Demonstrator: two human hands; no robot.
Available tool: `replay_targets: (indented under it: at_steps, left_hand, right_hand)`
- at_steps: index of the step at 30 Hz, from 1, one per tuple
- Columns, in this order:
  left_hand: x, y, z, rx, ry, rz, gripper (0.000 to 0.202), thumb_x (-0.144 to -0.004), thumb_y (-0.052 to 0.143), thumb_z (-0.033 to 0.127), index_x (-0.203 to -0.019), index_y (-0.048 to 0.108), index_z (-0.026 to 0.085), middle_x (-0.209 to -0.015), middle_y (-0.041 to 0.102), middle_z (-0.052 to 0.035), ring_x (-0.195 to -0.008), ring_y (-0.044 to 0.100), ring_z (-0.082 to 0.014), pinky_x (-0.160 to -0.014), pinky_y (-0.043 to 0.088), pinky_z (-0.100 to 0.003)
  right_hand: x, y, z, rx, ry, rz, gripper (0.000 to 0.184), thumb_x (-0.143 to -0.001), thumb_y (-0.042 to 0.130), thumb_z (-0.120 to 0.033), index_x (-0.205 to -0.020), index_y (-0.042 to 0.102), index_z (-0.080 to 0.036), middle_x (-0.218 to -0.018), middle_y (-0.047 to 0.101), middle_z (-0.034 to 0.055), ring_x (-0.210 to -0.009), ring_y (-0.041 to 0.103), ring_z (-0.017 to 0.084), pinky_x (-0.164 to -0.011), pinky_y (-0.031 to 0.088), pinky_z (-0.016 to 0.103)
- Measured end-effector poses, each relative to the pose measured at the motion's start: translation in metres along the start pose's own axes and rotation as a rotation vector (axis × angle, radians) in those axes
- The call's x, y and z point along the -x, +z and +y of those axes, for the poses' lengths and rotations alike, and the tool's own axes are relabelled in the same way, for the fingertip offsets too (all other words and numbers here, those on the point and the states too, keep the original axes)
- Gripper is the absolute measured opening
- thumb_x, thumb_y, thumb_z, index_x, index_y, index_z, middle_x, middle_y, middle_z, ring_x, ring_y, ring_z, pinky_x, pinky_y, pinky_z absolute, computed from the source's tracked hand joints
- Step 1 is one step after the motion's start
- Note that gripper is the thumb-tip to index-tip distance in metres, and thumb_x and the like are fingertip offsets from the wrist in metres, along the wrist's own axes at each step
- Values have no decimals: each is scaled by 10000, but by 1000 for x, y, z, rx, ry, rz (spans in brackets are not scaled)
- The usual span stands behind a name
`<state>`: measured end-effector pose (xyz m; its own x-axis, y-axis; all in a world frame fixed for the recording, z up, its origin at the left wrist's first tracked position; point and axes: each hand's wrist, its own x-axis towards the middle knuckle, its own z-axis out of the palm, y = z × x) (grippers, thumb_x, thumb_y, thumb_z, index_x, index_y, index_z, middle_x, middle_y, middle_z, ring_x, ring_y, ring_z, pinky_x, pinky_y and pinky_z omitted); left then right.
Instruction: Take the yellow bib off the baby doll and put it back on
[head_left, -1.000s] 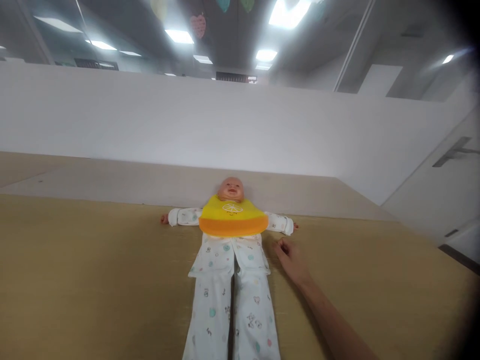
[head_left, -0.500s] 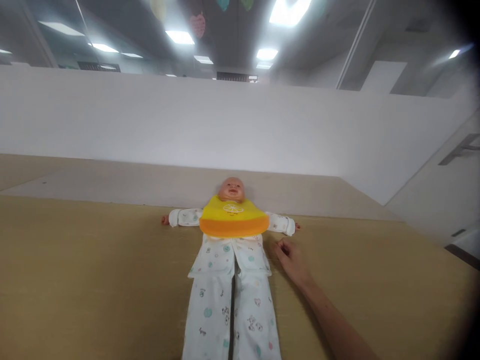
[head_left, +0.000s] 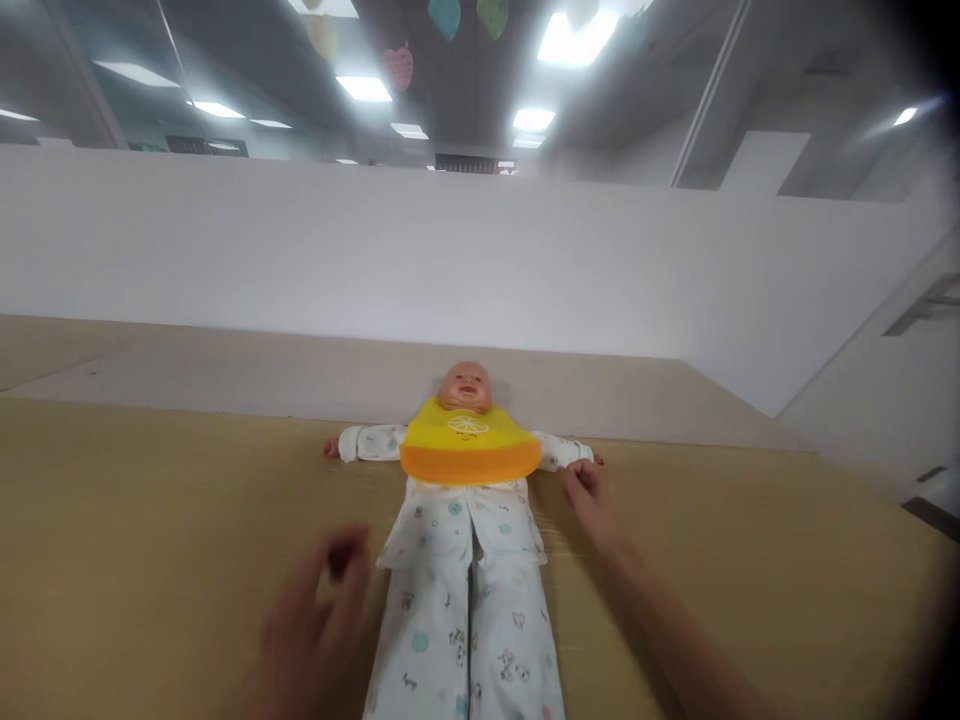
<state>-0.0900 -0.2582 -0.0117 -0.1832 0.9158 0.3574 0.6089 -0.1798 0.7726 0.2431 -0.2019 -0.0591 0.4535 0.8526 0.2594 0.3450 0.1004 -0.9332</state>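
Note:
A baby doll [head_left: 466,390] lies on its back with its arms stretched out sideways. It wears a yellow bib [head_left: 469,430] with an orange lower pocket, a white printed top [head_left: 435,525] and matching trousers [head_left: 514,640]. My right hand [head_left: 592,500] is closed, its curled fingers at the doll's sleeve [head_left: 555,452] on the right; whether they pinch the cloth is hidden. My left hand [head_left: 319,615], blurred by motion, is left of the trousers. A gap shows between its thumb and bent fingers, with nothing in it.
The doll lies on a tan tabletop [head_left: 150,520] with a pale strip [head_left: 225,370] along its back. Behind it rises a white wall [head_left: 375,260] topped by glass panes. A door handle [head_left: 922,305] is at the far right.
My left hand has come into view from below on the left. My right hand has moved slightly up and right, to the doll's sleeve. The doll lies as before.

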Motion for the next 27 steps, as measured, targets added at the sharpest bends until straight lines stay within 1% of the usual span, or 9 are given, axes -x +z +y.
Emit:
replay_targets:
  at_steps: [3,5,6,10,14,17,21,24,27]
  left_hand:
    - [-97,31,14,105,38,-5,143,-780,522,342,-766,594,220,-799,625,-19,-788,574,-214,-714,478,-350]
    - [-152,56,19,256,-142,-57,126,-742,551,313,-709,576,194,-723,584,-11,-759,559,-195,-729,474,-333]
    - [-175,69,19,400,-281,-126,103,-712,578,278,-719,572,175,-733,582,-20,-760,563,-188,-755,477,-332]
    - [-234,114,15,528,-420,-248,259,-756,546,308,-916,574,107,-920,625,-123,-789,616,-184,-813,486,-347]
    - [-255,140,4,665,-544,-468,606,-811,474,529,-1127,510,14,-1008,629,-256,-881,663,-278,-803,511,-396]
    - [-262,152,-5,730,-671,-619,749,-814,439,610,-1207,468,-27,-1005,634,-272,-869,680,-293,-751,534,-363]
    - [-270,169,-11,590,-728,-544,566,-846,476,525,-1132,543,42,-823,672,-170,-649,664,-222,-606,534,-302]
    - [-271,177,-9,557,-691,-535,438,-813,565,483,-1025,594,101,-680,665,-102,-529,618,-205,-518,506,-294]
    - [-268,179,-6,561,-656,-564,379,-792,593,484,-946,625,139,-635,669,-84,-521,625,-225,-512,509,-314]
  right_hand:
    - [-34,5,-8,-170,62,104,210,-715,575,-378,-650,512,-188,-606,501,-14,-593,476,123,-565,409,249]
    - [-61,12,-15,-312,161,110,199,-685,610,-368,-731,581,-177,-736,606,34,-698,574,162,-659,496,283]
    - [-75,17,-18,-393,208,98,213,-676,628,-362,-772,595,-175,-802,628,51,-740,603,173,-703,520,295]
    - [-121,41,-22,-547,488,-90,273,-750,641,-374,-906,587,-157,-1009,638,112,-849,649,182,-761,549,286]
    - [-145,65,-12,-498,582,-310,488,-839,522,-589,-963,557,-118,-1074,626,190,-966,647,229,-767,555,310]
    - [-151,78,-7,-519,637,-463,604,-870,398,-663,-1023,557,-100,-1089,635,203,-1016,643,268,-801,556,368]
    - [-155,84,-1,-599,695,-631,602,-917,323,-599,-1134,568,-93,-1102,662,178,-1022,649,284,-887,530,431]
    - [-155,84,2,-579,703,-630,569,-914,349,-573,-1175,565,-116,-1114,674,149,-1021,649,285,-929,503,447]
    - [-150,84,2,-583,647,-626,538,-909,378,-555,-1172,580,-132,-1081,693,131,-1006,655,287,-940,492,452]
